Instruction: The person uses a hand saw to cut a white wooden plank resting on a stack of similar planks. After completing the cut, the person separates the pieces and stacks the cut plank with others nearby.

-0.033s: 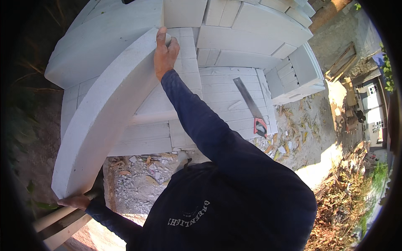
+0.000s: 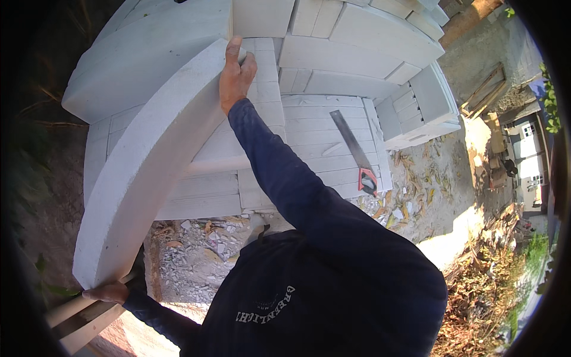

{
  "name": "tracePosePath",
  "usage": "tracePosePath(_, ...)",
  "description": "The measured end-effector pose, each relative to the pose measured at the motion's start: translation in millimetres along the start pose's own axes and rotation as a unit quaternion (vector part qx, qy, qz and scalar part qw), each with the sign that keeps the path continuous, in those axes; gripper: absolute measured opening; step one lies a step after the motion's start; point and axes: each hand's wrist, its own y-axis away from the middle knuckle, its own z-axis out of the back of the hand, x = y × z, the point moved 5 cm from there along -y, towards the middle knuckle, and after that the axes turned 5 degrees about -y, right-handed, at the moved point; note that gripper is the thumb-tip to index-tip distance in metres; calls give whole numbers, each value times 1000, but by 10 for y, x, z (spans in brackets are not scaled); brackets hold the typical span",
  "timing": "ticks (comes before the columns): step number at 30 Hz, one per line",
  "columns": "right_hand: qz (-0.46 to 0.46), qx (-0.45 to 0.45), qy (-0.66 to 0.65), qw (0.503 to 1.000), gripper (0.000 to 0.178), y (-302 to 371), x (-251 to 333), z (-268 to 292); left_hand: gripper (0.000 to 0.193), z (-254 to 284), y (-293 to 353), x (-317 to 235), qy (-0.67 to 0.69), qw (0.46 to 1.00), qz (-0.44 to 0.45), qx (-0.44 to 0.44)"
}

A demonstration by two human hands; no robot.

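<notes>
A long white lightweight concrete block (image 2: pixel 151 149) spans between my two hands, its curve drawn by the lens. My right hand (image 2: pixel 238 74) grips its far end, fingers bent over the end face and thumb along the edge. At the near left end, my left hand (image 2: pixel 108 292) is closed around the lower edge; some of its fingers are hidden beneath the block. Below and behind the held block are stacked white blocks (image 2: pixel 199 196). To the right, a handsaw (image 2: pixel 353 143) with a red and black handle lies on a low layer of blocks.
A taller stack of white blocks (image 2: pixel 357 44) rises at the far side. White rubble (image 2: pixel 196 253) covers the ground near my body. Wooden beams (image 2: pixel 92 324) lie at the lower left. Dry leaves (image 2: pixel 476 285) are heaped at the right, and a wooden frame (image 2: pixel 485 89) leans farther back.
The view has shifted very slightly. Both hands keep hold of the block, which stays in nearly the same place.
</notes>
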Motion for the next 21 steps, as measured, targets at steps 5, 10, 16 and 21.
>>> tracePosePath(5, 14, -58, -80, 995, 79, 144, 249, 609, 93, 603, 282, -472, -31, 999, -21, -37)
tracePosePath(10, 32, -105, -120, 987, 73, 280, 506, 1516, 115, 894, 657, -863, 2, 999, -20, -42)
tracePosePath(16, 2, -109, -130, 985, 73, 62, 842, 2636, 121, 958, 1199, -864, 18, 1000, 1, -9)
tracePosePath(21, -73, -153, -61, 984, 82, -278, 364, 3886, 116, 1231, 1987, -154, -61, 994, 24, 88)
